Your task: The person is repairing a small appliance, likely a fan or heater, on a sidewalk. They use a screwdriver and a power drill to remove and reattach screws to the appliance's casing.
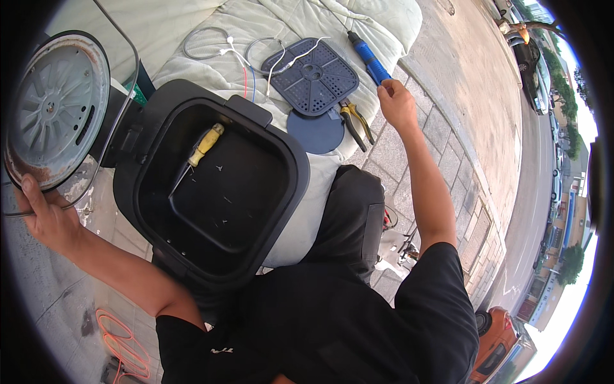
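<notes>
At your far L, your L hand [54, 221] grips the round metal disc [57, 96] low on its rim, thumb on the near face, other fingers mostly hidden; forearm angled out & up. The disc stands tilted L of the black container [293, 173], w/ a yellow-handled screwdriver [206, 146] inside. Your R arm reaches fwd, elbow slightly bent, R hand [398, 102] pinching the rear end of the blue-handled tool [369, 59], near the pliers [354, 123].
</notes>
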The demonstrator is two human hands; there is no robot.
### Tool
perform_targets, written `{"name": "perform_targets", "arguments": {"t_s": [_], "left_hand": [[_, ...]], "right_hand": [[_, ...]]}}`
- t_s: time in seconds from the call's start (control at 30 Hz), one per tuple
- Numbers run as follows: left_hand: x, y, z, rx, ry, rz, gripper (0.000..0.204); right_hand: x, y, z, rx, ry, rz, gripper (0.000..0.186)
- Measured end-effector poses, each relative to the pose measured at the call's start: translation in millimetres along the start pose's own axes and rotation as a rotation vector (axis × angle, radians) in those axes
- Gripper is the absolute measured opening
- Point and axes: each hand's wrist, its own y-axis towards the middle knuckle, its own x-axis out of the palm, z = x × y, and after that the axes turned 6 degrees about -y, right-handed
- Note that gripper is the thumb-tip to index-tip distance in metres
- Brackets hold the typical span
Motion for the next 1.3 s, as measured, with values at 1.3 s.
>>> {"name": "perform_targets", "arguments": {"t_s": [1.3], "left_hand": [[11.9, -6.1, -3.9, 0.018, 0.015, 0.018, 0.050]], "right_hand": [[-68.5, -101.2, -102.3, 0.067, 1.388, -0.705, 0.075]]}}
